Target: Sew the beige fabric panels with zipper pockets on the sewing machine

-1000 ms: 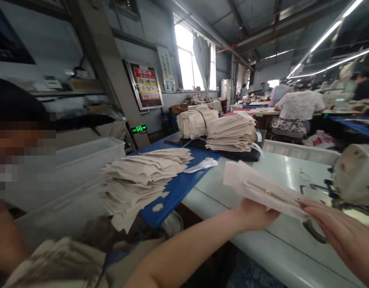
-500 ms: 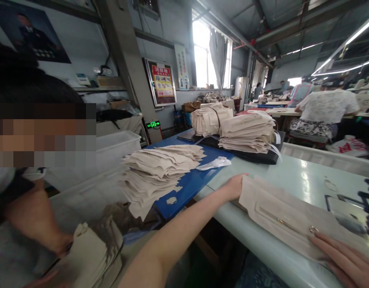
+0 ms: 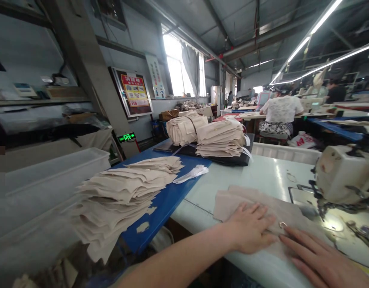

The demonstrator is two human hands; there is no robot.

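A beige fabric piece point(image 3: 232, 198) with a zipper and metal pull ring lies flat on the pale sewing table point(image 3: 262, 176). My left hand point(image 3: 250, 228) rests flat on it, fingers spread. My right hand point(image 3: 319, 262) also lies on the fabric at the lower right, fingers stretched toward the ring. The sewing machine head point(image 3: 343, 176) stands just right of the fabric, its lamp lighting the table under it.
A fanned stack of beige cut pieces point(image 3: 121, 192) lies on a blue board point(image 3: 172, 196) at left. Bundled stacks point(image 3: 220, 138) sit on a dark tray behind. Clear plastic bins point(image 3: 49, 180) stand far left. A seated person in white point(image 3: 280, 114) works at the back.
The fabric piece went from being held up in both hands to lying flat on the table. My left hand moved from its edge onto its top. The view swung right.
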